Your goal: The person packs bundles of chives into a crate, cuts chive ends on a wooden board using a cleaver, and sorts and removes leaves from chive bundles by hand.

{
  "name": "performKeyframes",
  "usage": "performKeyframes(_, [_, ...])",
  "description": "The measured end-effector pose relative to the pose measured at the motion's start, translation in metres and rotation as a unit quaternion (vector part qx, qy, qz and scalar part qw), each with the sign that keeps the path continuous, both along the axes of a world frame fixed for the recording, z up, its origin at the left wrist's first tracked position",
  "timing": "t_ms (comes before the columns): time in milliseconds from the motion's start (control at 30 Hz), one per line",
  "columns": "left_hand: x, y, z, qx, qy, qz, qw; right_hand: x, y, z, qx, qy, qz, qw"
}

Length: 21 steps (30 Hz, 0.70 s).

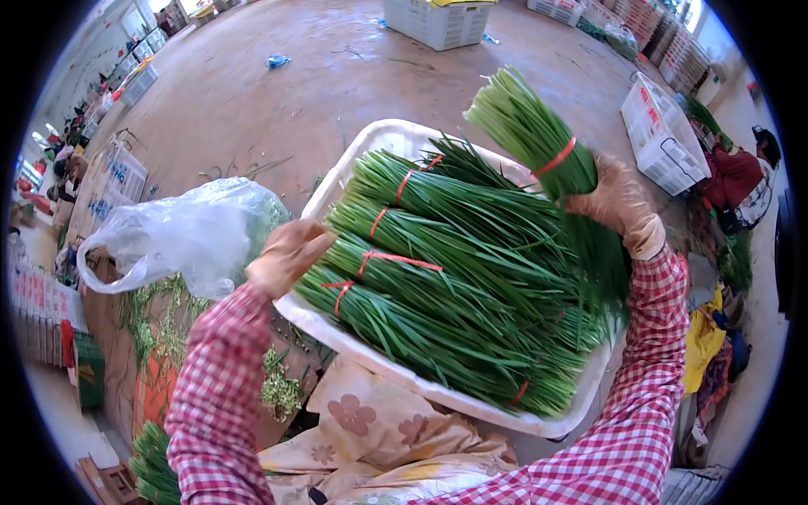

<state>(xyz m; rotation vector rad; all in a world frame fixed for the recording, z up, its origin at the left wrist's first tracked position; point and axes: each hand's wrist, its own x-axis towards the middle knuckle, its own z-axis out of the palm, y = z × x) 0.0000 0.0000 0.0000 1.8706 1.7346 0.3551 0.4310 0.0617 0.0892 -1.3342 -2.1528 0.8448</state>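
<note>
A bundle of garlic chives point(528, 126) tied with a red band is gripped in my right hand point(621, 200), above the right side of a white plastic crate point(358, 153). Its pale cut ends point up and to the left, while the leaves hang down. Inside the crate lie several more banded chive bundles point(471, 261) side by side. My left hand point(290, 252) is closed at the crate's left rim, beside the pale ends of those bundles. Whatever may be between its curled fingers is hidden.
Left of the crate lies a clear plastic bag point(189, 231) with greens inside. Trimmings point(164, 324) litter the floor there. More chives point(154, 467) sit at lower left. White crates stand ahead point(439, 25) and at right point(665, 135), near a person in dark red point(730, 181).
</note>
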Motion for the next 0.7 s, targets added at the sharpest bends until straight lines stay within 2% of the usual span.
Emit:
performKeyframes(33, [0.022, 0.02, -0.01, -0.008, 0.014, -0.004, 1.0, -0.012, -0.007, 0.023, 0.07, -0.175, -0.091, 0.978])
performKeyframes(67, [0.042, 0.034, -0.017, 0.022, 0.025, -0.038, 0.999, -0.02, -0.01, 0.034, 0.138, -0.343, -0.175, 0.913])
performKeyframes(100, [0.047, 0.064, -0.037, 0.023, 0.059, -0.075, 0.995, -0.03, 0.012, 0.005, 0.108, -0.331, -0.17, 0.922])
performKeyframes(167, [0.088, 0.121, -0.075, 0.088, 0.127, -0.143, 0.978, -0.03, 0.035, 0.002, 0.285, -0.359, -0.16, 0.874])
performKeyframes(200, [0.102, 0.147, -0.076, 0.126, 0.147, -0.153, 0.969, -0.034, 0.047, 0.001, 0.343, -0.365, -0.135, 0.855])
performKeyframes(233, [0.119, 0.152, -0.09, 0.134, 0.155, -0.164, 0.965, -0.039, 0.053, -0.006, 0.336, -0.367, -0.129, 0.858])
performKeyframes(300, [0.14, 0.163, -0.11, 0.168, 0.182, -0.089, 0.965, -0.053, 0.069, -0.017, 0.292, -0.389, -0.101, 0.868])
performKeyframes(333, [0.139, 0.17, -0.111, 0.07, 0.207, -0.11, 0.97, -0.063, 0.078, -0.025, 0.274, -0.4, -0.092, 0.87])
performKeyframes(433, [0.133, 0.172, -0.109, 0.038, 0.196, -0.094, 0.975, -0.092, 0.104, -0.054, 0.278, -0.348, -0.058, 0.893])
performKeyframes(533, [0.126, 0.157, -0.115, 0.115, 0.227, -0.086, 0.963, -0.126, 0.115, -0.083, 0.25, -0.324, -0.047, 0.911])
performKeyframes(567, [0.125, 0.154, -0.119, 0.117, 0.229, -0.087, 0.962, -0.134, 0.122, -0.098, 0.237, -0.328, -0.044, 0.913])
performKeyframes(633, [0.127, 0.15, -0.132, 0.222, 0.168, -0.066, 0.958, -0.15, 0.136, -0.131, 0.206, -0.313, -0.018, 0.927])
performKeyframes(667, [0.127, 0.15, -0.133, 0.243, 0.181, -0.055, 0.951, -0.154, 0.157, -0.161, 0.067, -0.295, 0.022, 0.953])
performKeyframes(700, [0.128, 0.15, -0.123, 0.151, 0.209, -0.059, 0.964, -0.156, 0.174, -0.215, 0.085, -0.291, 0.008, 0.953])
